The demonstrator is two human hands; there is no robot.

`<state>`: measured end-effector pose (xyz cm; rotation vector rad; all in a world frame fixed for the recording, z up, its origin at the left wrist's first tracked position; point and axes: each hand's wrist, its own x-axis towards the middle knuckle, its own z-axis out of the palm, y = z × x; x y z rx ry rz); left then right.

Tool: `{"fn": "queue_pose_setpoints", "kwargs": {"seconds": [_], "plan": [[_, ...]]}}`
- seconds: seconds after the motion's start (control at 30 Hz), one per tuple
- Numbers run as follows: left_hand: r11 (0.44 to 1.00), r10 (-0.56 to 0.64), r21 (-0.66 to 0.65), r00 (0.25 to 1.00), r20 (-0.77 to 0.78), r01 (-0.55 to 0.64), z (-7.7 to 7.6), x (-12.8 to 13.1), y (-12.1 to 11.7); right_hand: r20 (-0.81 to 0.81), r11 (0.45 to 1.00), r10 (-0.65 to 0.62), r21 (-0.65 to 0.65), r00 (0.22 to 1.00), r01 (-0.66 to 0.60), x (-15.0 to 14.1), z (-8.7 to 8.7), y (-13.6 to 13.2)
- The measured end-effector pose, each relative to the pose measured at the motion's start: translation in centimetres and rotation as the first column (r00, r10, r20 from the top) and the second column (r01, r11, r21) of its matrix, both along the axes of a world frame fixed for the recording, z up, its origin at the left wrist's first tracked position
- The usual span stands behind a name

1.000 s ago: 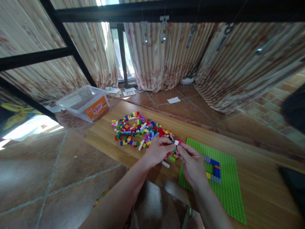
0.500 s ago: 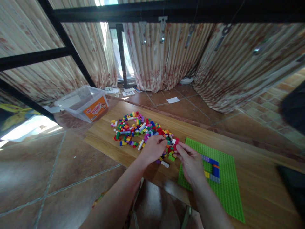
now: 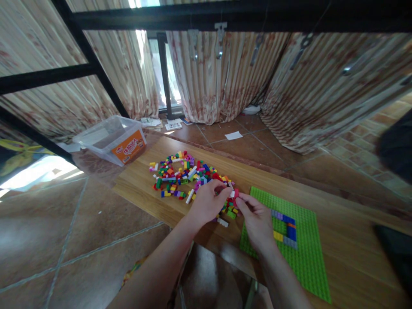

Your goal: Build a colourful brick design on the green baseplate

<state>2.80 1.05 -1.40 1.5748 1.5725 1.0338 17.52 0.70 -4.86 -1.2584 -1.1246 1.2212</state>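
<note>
Above the right end of the loose toy bricks, my two hands meet. My right hand (image 3: 257, 221) pinches a red toy brick (image 3: 237, 194) between thumb and fingers. A small white toy brick (image 3: 232, 194) sits against the red one's left side; whether they are joined I cannot tell. My left hand (image 3: 209, 201) has its thumb and fingertips closed on the white brick. Beneath and beside my right hand lies a green baseplate (image 3: 309, 257), bearing a ring of blue, purple, orange, yellow and grey bricks (image 3: 292, 231), partly hidden by that hand.
A pile of mixed loose bricks (image 3: 175, 174) spreads over the wooden table (image 3: 141, 180). Beyond its left end stands a clear plastic bin (image 3: 106, 137) with an orange label. A dark flat object (image 3: 394, 244) is at the right edge. Black metal bars (image 3: 206, 19) cross the top.
My left hand has moved slightly right, its fingertips coming onto the white brick beside the red one. The red brick in my right hand has shifted slightly left.
</note>
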Motion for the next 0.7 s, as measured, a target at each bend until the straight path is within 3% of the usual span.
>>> {"fn": "queue_pose_setpoints", "kwargs": {"seconds": [0.1, 0.27, 0.5, 0.57, 0.7], "plan": [[0.995, -0.103, 0.014, 0.99, 0.096, 0.102, 0.0, 0.4, 0.0, -0.001, 1.0, 0.028, 0.014, 1.0, -0.028, -0.2, 0.3, -0.2], [0.996, -0.087, -0.025, 0.991, 0.101, 0.09, 0.0, 0.7, -0.1, -0.043, 0.998, 0.062, 0.022, 0.997, -0.061, -0.3, 0.7, -0.3], [0.981, -0.117, -0.108, 0.941, 0.319, 0.159, -0.2, 0.8, -0.1, -0.275, 0.994, 0.055, -0.079, 0.96, -0.08, 0.0, 0.1, -0.3], [0.989, -0.088, -0.095, 0.959, 0.268, 0.117, -0.4, 0.3, 0.1, -0.286, 0.993, 0.034, -0.099, 0.958, -0.064, 0.0, 0.0, -0.2], [0.998, 0.051, -0.049, 0.999, 0.013, -0.05, -0.5, -1.1, 0.6, -0.257, 0.995, -0.017, -0.098, 0.966, -0.009, 0.1, -0.3, 0.0]]}}
